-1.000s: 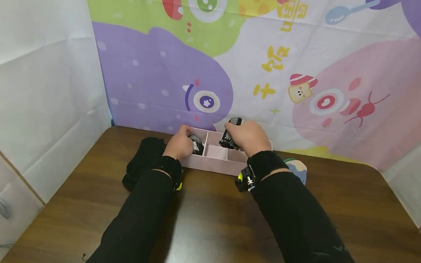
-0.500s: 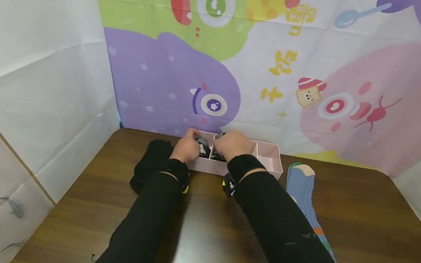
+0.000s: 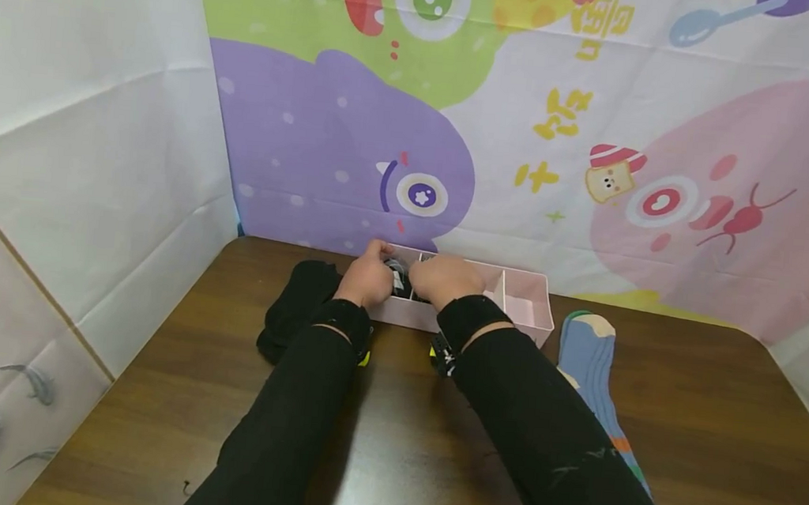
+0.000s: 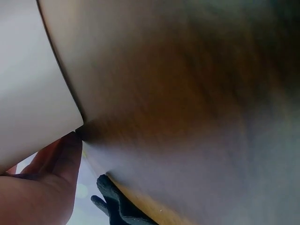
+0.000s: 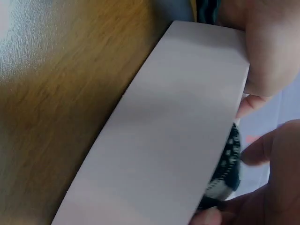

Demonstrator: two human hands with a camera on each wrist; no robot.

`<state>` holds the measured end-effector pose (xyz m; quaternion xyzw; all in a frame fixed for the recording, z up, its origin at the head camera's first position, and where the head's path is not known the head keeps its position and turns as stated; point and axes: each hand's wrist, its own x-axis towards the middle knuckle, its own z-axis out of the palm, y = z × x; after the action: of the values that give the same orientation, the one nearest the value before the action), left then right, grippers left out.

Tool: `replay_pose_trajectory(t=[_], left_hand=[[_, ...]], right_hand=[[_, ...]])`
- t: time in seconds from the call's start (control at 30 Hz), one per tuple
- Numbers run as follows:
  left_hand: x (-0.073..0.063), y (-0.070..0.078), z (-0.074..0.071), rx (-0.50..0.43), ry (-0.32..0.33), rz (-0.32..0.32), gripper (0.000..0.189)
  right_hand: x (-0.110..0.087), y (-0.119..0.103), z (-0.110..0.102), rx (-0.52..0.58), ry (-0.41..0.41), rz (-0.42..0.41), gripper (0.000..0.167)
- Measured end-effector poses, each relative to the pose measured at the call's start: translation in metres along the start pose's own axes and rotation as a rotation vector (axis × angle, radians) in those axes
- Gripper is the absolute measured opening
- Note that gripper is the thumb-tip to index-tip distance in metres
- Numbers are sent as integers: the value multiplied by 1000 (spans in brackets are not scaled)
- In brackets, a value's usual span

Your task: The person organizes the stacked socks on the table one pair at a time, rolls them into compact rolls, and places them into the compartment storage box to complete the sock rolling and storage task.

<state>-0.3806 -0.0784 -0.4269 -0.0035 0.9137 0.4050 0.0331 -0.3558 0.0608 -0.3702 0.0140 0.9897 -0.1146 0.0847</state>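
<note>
A pink divided box (image 3: pixel 529 298) stands at the back of the table. My left hand (image 3: pixel 367 277) grips its left end, and in the left wrist view the fingers (image 4: pixel 68 157) lie along the outside of the end wall. A rolled black-and-white sock (image 3: pixel 397 277) sits in the leftmost compartment. My right hand (image 3: pixel 448 278) is over the compartment beside it, mostly covering what is there. In the right wrist view, the thumb and fingers of that hand (image 5: pixel 281 173) are around a dark sock (image 5: pixel 229 157) with white pattern, low behind the box's front wall.
Black socks (image 3: pixel 296 307) lie on the brown table (image 3: pixel 402 458) left of the box. Blue socks (image 3: pixel 592 354) with orange and green bands lie to the right, partly under the right forearm. A printed cartoon cloth (image 3: pixel 514 134) hangs right behind the box.
My right hand has lowered the patterned sock from above the box into the second compartment and stays there. The left hand keeps its hold on the box's end. The head view has shifted slightly.
</note>
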Motion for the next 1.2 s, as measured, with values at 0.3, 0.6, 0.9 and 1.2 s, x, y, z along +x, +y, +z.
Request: replay_pose_trajectory(t=[0.3, 0.6, 0.9, 1.2], left_hand=[[0, 6, 0, 15, -10, 15, 48], [1, 2, 1, 22, -14, 22, 49], [-3, -1, 4, 14, 5, 5, 46], [0, -2, 3, 21, 1, 7, 45]], right_hand=[[-2, 11, 5, -83, 93, -78, 25], [2, 33, 19, -82, 166, -205, 27], [-46, 68, 36, 250, 325, -521, 22], [-96, 84, 61, 420, 249, -656, 16]])
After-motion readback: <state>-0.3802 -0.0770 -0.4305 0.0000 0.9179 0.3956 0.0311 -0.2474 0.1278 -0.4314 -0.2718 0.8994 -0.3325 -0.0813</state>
